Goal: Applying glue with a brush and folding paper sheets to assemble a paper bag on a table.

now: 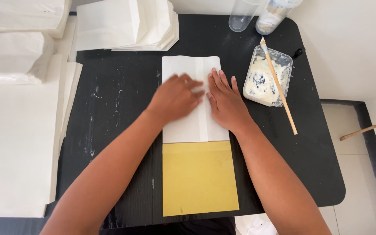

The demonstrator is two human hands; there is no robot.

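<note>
White folded paper (195, 100) lies flat on the black table (122, 113), and we find both hands pressed upon it. Our left hand (177, 96) rests palm down with fingers loosely curled over the central overlap, somewhat blurred; it grasps nothing. Our right hand (226, 101) lies flat just beside it, fingers spread and extended along the seam, likewise holding nothing, only bearing down. We judge that the paired pressure keeps the folded flap seated against the sheet beneath, the hands meeting where the overlap runs.

Directly below the wrists, a yellow board (199, 178) protrudes from under the paper's near edge, apparently serving as a form around which the sheet is wrapped. Beyond the right hand's outer edge stands a clear plastic tub (253, 87) of whitish paste, with a wooden stick (278, 85) laid across it, near enough for that hand to reach. Two clear containers (257, 15) stand further off past the fingertips. Beyond the left hand, stacks of white paper bags (122, 24) occupy the far corner, and broad white sheets (14, 143) lie well apart at its outer side.
</note>
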